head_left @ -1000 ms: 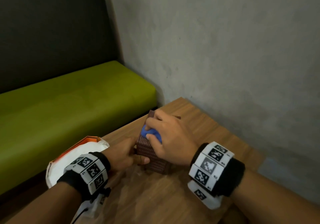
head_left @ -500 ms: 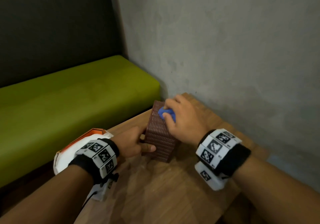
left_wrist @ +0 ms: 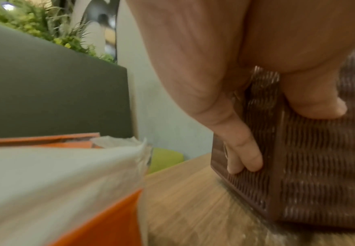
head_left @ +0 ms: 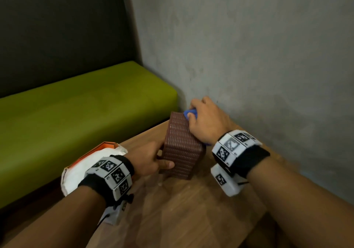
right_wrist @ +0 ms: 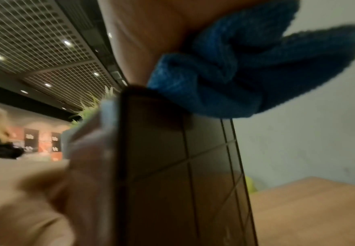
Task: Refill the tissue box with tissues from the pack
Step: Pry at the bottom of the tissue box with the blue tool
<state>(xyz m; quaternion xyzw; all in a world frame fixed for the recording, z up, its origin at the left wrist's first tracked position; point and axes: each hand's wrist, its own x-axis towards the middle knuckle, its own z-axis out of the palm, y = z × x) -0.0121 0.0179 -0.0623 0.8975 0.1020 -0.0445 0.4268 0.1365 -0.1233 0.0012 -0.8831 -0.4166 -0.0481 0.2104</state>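
A brown woven-pattern tissue box (head_left: pixel 181 148) stands tilted on the wooden table (head_left: pixel 191 213). My left hand (head_left: pixel 151 160) grips its near lower corner, thumb on the front face and fingers (left_wrist: pixel 248 156) round the side of the tissue box (left_wrist: pixel 311 166). My right hand (head_left: pixel 206 121) holds a crumpled blue cloth (head_left: pixel 190 112) against the box's far top edge. In the right wrist view the blue cloth (right_wrist: pixel 235 71) presses on the box's dark smooth side (right_wrist: pixel 182 174). The orange and white tissue pack (head_left: pixel 76 169) lies at the table's left edge, behind my left wrist, with the white tissues (left_wrist: pixel 56 174) showing.
A grey concrete wall (head_left: pixel 249 56) runs close along the table's right side. A green bench seat (head_left: pixel 76 117) with a dark backrest lies beyond the table's left edge. Bare tabletop stretches toward me between my forearms.
My right hand has slid the blue cloth along the box's top, from its near part up to the far edge. The left hand keeps its hold on the box.
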